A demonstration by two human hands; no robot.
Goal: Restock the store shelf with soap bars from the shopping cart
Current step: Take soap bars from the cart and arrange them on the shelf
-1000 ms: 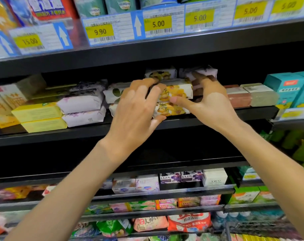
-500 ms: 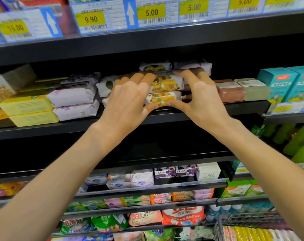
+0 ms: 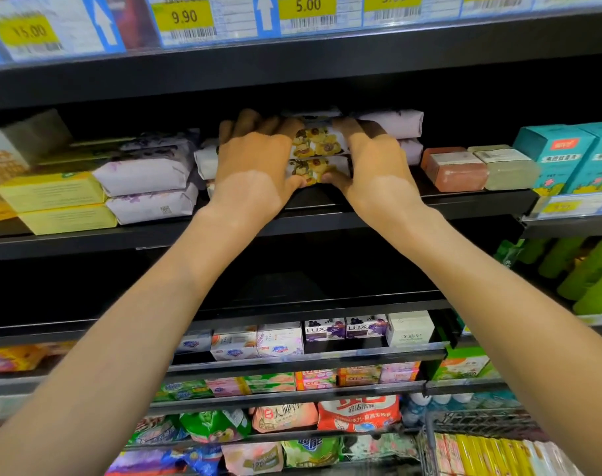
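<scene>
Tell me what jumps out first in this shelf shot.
Both hands, left hand and right hand, grip two stacked yellow-flowered soap bars at the middle of the black shelf. Above them runs a row of yellow price tags.

Yellow price tags [image 3: 183,17] reading 15.00, 9.90 and 5.00 run along the rail at twelve o'clock. At three o'clock stand teal boxes [image 3: 564,156], with green bottles [image 3: 588,273] below them toward four. Down at six o'clock, LUX boxes [image 3: 344,329] sit in a row above a red-and-white bag [image 3: 358,412], and yellow packs [image 3: 481,455] lie at five.
</scene>
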